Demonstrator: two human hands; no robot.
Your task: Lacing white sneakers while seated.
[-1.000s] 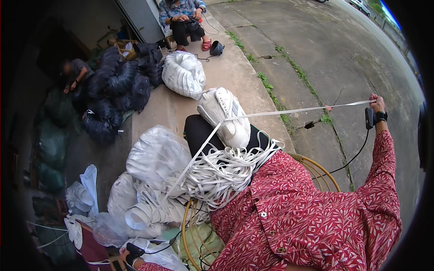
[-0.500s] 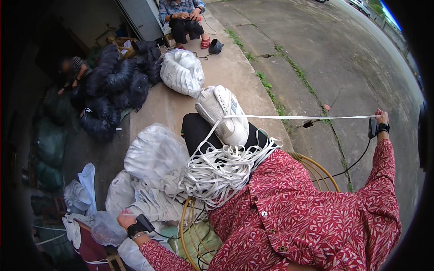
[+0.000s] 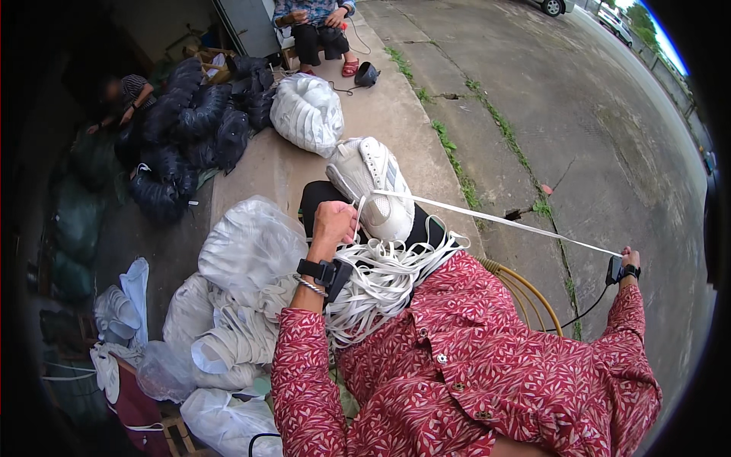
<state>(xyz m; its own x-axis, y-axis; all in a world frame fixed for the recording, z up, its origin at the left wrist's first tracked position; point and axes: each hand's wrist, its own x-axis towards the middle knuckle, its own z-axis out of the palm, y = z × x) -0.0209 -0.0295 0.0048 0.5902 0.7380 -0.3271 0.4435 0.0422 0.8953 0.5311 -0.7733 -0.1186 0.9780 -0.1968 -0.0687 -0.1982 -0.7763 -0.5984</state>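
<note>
A white sneaker upper (image 3: 390, 206) lies across my lap, near my knees. One white shoelace (image 3: 495, 218) runs from its eyelets in a taut, slanting line to my right hand (image 3: 630, 260), which is closed on it far out to the right. Close to the left side of the sneaker upper, my left hand (image 3: 335, 222) is curled with its fingers at a strand of the lace; the fingertips are partly hidden. A tangled heap of white laces (image 3: 388, 278) covers my lap below, partly behind my left wrist.
Bagged white shoe uppers (image 3: 251, 244) sit at my left, with loose ones (image 3: 244, 335) below. Ahead are a white bundle (image 3: 307, 114) and black bundles (image 3: 202, 114). A seated person (image 3: 316, 34) works at the top; another person (image 3: 129, 99) is at far left. A yellow chair frame (image 3: 533, 297) curves beside me.
My left hand has come up from the lower left to the sneaker upper. My right hand has dropped lower and a little inward, so the taut lace now slants downward.
</note>
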